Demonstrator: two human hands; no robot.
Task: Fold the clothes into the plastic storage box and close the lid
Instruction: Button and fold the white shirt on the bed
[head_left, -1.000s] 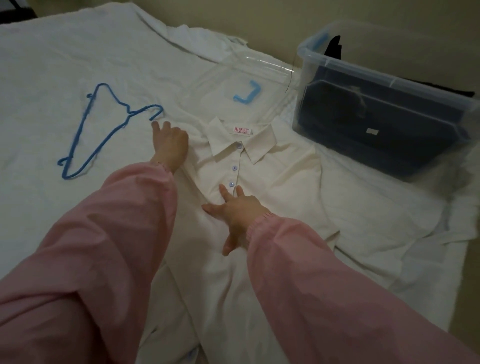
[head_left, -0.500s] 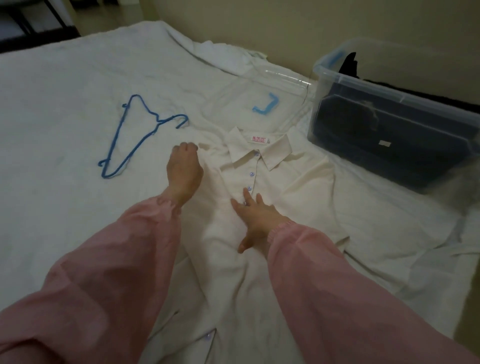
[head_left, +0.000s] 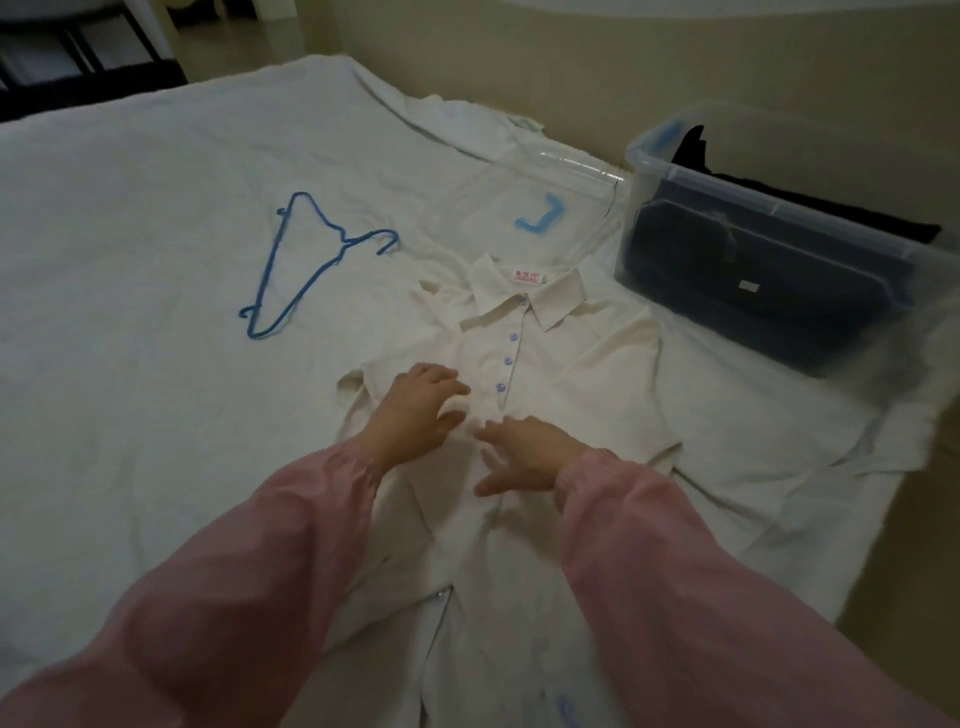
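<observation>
Hanger (head_left: 311, 265): on the bed (head_left: 130, 260), 10 o'clock from the hands.

Left hand (head_left: 415, 410): palm down on the shirt (head_left: 587, 364) chest, fingers loosely bent, gripping nothing.

Shirt: flat, face up, long axis 6 to 12 o'clock, collar at 12.

Right hand (head_left: 524, 457): just beside the left, fingers spread on the placket, holding nothing.

Lid (head_left: 561, 171): at 12 o'clock, beyond the collar.

Storage box (head_left: 810, 215): open, at 2 o'clock, nearer the right hand.

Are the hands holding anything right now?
Nothing is held. The left hand and right hand rest on the white shirt, on its front, without gripping it.
</observation>
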